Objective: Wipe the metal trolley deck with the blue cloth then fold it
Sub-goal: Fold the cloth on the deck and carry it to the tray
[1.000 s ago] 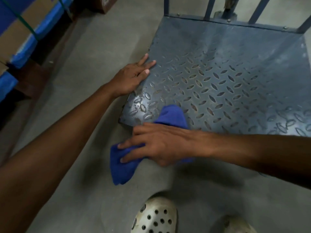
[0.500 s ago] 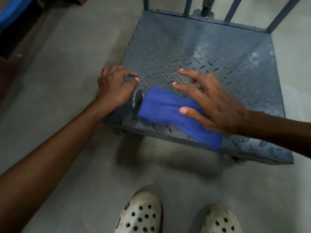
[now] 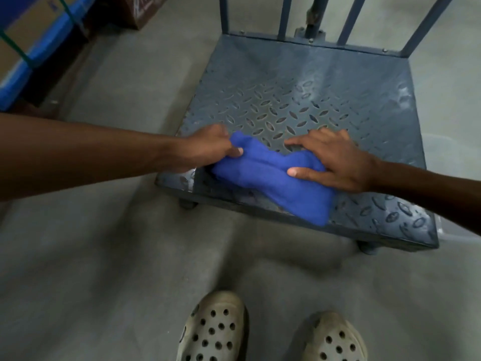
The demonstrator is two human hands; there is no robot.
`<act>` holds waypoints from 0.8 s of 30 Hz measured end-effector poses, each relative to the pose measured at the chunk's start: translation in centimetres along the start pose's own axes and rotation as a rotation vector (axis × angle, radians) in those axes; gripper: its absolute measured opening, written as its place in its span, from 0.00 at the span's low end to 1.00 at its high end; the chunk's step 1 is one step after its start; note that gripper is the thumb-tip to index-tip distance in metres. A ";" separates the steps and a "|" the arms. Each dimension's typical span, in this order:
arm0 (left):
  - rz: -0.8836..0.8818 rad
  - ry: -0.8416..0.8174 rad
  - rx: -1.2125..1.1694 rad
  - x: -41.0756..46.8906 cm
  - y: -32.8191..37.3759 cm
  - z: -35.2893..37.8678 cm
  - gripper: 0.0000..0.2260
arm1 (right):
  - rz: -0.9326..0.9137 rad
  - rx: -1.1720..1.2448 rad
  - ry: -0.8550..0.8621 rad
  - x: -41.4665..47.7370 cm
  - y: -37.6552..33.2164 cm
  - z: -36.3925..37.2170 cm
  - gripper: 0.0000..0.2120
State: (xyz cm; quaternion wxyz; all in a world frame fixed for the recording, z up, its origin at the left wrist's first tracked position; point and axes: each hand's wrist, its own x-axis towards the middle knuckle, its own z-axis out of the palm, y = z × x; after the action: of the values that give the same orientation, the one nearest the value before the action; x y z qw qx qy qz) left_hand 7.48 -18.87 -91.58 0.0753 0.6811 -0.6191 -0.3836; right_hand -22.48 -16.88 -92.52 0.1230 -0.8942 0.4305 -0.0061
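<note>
- Head view, nearest item: pair of pale, perforated rubber clogs [image 3: 212, 332], toes toward the trolley, heels cut off by the lower frame edge.
- Bare grey concrete floor [image 3: 104, 256]: blurred, no surface detail to be had.
- Two small dark castors [image 3: 188, 204] under the front corners, only partly showing. Any others are hidden beneath the deck.
- Soft, rumpled blue cloth [image 3: 270, 178]: lies on the front strip of the deck, toward the left corner, one end reaching the front lip. It is bunched, with no clean edge or crease (folding judged barely begun).
- Left hand [image 3: 208, 147]: fingers curled, pinching the cloth's left corner. The fingertips are tucked out of sight in the fabric.
- Right hand [image 3: 335, 162]: flat, fingers spread, with thumb and palm pressing the cloth's right part down and the forefinger reaching onto bare metal. The hands are well apart, one at each end of the cloth.
- Grey-blue metal trolley deck [image 3: 299, 82] of raised-lozenge tread plate: wiping judged finished or nearly so, since the cloth is held at both ends, not under a sweeping palm. The pale sheen toward the back may be glare or residue (cannot tell). Left to do: square up the cloth and fold it.
- Blue-grey upright metal bars [image 3: 283, 14] at the back edge, tops out of frame.
- Far left: cardboard cartons with blue wrap and green strap [image 3: 39, 35], cropped, and a brown carton [image 3: 140, 11], print unreadable.
</note>
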 end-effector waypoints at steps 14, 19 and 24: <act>0.209 0.261 -0.055 -2.3 -2.3 -1.9 0.30 | 0.226 0.001 0.448 -2.5 -5.1 0.7 0.28; 0.719 0.333 0.333 -4.1 -3.2 -1.0 0.25 | 0.251 -0.026 0.186 -2.0 -5.0 -0.1 0.43; 0.798 0.086 0.623 -2.3 -2.7 2.9 0.35 | 0.256 -0.101 -0.156 -3.6 -2.0 0.1 0.56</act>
State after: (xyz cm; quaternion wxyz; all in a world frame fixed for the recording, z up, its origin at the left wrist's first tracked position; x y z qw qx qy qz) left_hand 7.91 -15.11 -94.15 0.0346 0.3969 -0.9124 -0.0937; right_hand -23.18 -12.87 -91.84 0.1109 -0.8348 0.5297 0.1007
